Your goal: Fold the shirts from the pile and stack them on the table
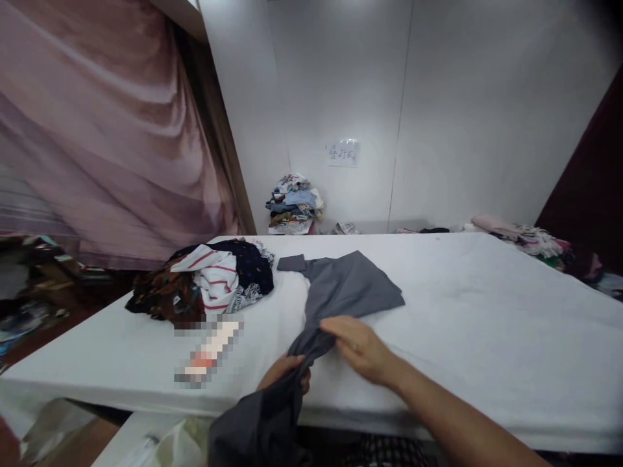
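Note:
A dark grey shirt (348,279) stretches from the middle of the table towards me. Its far part lies spread on the white surface, with what looks like a cuff pointing left. The near part is bunched into a twist and hangs over the table's front edge. My left hand (282,371) is closed round the bunched cloth, partly hidden by it. Just above and to the right, my right hand (363,347) pinches the same shirt, thumb and fingers closed on the gathered fabric.
On the table's (487,337) left lies a heap of clothes (214,279), brown, striped and navy. A pixelated patch covers something in front of it. A tall clothes stack (294,204) stands by the back wall. More clothes (525,240) lie along the right edge. A pink curtain (121,130) hangs left.

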Tool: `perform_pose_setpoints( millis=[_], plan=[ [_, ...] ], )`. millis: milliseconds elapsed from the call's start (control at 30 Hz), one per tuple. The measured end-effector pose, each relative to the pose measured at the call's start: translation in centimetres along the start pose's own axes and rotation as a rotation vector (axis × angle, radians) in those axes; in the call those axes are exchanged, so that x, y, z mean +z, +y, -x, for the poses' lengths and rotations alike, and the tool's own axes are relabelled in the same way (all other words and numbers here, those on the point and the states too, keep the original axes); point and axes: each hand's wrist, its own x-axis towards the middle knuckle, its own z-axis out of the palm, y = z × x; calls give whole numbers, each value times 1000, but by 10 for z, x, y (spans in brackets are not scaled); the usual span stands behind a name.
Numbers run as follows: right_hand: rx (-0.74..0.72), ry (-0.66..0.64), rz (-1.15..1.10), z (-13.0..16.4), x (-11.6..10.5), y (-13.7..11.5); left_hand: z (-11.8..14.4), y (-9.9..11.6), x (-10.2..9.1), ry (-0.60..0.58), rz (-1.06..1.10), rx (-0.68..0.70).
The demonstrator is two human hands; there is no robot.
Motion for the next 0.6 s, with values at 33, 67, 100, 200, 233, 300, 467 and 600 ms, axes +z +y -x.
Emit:
perform_pose_setpoints(
  millis=[33, 67, 100, 200, 233, 300, 467, 600],
  plan=[
    [105, 13, 150, 6, -14, 23, -1, 6, 3, 1, 65, 16],
    [246, -22, 298, 11, -25, 45, -1, 13, 5, 13, 149, 35],
    [380, -64, 424, 15, -33, 65, 2, 20, 7, 25, 230, 49],
    [554, -190, 585, 20, -40, 107, 11, 39, 15, 44, 346, 21],
    [561, -194, 571, 18, -41, 114, 13, 45, 17, 66, 382, 18],
    [590, -149, 508, 11, -43, 120, 14, 57, 19, 130, 454, 29],
    [489, 214, 196, -28, -75, 87, 12, 104, 4, 382, 479, 315],
    [245, 394, -209, -66, -106, 23, 7, 174, -2, 513, 214, 918]
  ],
)
